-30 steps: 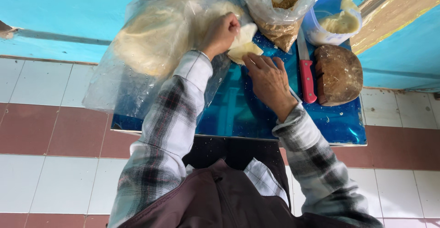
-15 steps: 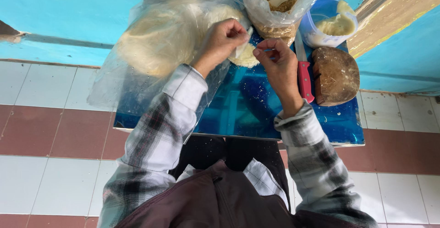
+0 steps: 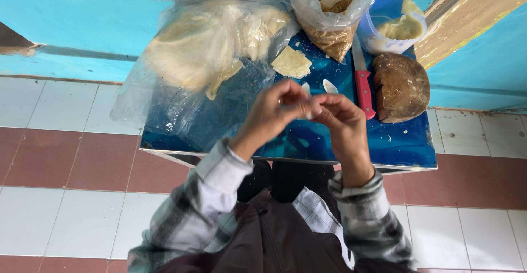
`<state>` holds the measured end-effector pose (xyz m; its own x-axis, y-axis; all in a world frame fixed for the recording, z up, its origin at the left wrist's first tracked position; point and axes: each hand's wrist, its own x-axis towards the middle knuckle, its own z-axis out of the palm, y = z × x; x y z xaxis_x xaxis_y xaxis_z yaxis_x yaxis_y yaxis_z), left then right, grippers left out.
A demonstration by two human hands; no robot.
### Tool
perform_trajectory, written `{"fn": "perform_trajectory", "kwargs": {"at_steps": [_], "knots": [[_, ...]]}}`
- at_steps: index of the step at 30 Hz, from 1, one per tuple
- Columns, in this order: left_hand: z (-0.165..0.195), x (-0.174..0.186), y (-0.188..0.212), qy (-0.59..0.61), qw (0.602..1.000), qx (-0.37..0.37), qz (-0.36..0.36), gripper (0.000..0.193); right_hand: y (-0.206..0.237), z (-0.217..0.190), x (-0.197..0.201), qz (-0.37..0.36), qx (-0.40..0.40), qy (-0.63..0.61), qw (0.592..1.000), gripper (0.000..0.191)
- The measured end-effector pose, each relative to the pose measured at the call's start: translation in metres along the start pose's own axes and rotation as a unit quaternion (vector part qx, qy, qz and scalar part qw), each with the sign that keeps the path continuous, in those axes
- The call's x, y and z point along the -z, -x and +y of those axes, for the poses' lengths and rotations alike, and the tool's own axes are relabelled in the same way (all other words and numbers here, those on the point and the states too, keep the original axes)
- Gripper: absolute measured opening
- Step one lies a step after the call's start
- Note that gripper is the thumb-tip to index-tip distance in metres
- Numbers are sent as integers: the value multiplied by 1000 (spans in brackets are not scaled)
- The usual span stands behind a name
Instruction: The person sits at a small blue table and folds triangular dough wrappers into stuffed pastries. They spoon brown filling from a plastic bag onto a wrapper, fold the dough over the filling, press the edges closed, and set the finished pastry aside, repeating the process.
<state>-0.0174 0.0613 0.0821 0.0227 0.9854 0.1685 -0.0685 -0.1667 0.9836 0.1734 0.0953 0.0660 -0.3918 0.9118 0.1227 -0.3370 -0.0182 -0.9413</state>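
Directly below the camera, a person in a plaid shirt and dark apron stands on a floor (image 3: 66, 158) of white and reddish-brown tiles. Both hands meet above the near part of a small blue counter (image 3: 406, 147). The left hand (image 3: 272, 111) and the right hand (image 3: 337, 116) are curled, fingertips pinched together on a small pale piece of dough (image 3: 308, 108) held between them, above the counter and not resting on it.

The counter's near edge runs just beyond the person's body, and its near right portion is bare blue surface. The left half is covered by a large clear plastic bag (image 3: 181, 103), which overhangs the left edge. Inside it lies a heap of thin, pale round wrappers (image 3: 203, 48).

Farther back, one loose wrapper (image 3: 292, 63) lies flat on the counter just beside that bag. To its right, a knife with a red handle (image 3: 363, 89) lies pointing away, next to a round brown wooden block (image 3: 401, 86) near the right edge.

At the far edge stands a second clear bag (image 3: 329, 18) holding brown crumbly filling with a pale spoon stuck in it. Beside it sits a clear tub (image 3: 384, 37) with a blue rim, holding a pale yellowish paste. Behind everything rises a turquoise wall (image 3: 71, 15).
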Motion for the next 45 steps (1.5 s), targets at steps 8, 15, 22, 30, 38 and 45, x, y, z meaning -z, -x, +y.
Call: {"fn": "perform_trajectory", "kwargs": {"at_steps": [8,15,22,30,38,45], "knots": [[7,-20,42,118,992,-5,43,16,39,8,-2,59,28,-50,997,14],[16,-39,61,64,996,13,59,24,60,2,-14,64,76,-39,994,25],[23,-48,79,-11,993,-49,111,24,76,-5,-23,75,90,36,993,28],[7,-51,85,29,986,-44,159,21,77,3,-14,120,52,-82,988,24],[-9,-34,82,291,947,71,118,16,70,-1,-3,66,-116,-343,930,35],[0,-25,80,351,933,73,35,10,72,4,-2,50,-159,-254,953,40]]}}
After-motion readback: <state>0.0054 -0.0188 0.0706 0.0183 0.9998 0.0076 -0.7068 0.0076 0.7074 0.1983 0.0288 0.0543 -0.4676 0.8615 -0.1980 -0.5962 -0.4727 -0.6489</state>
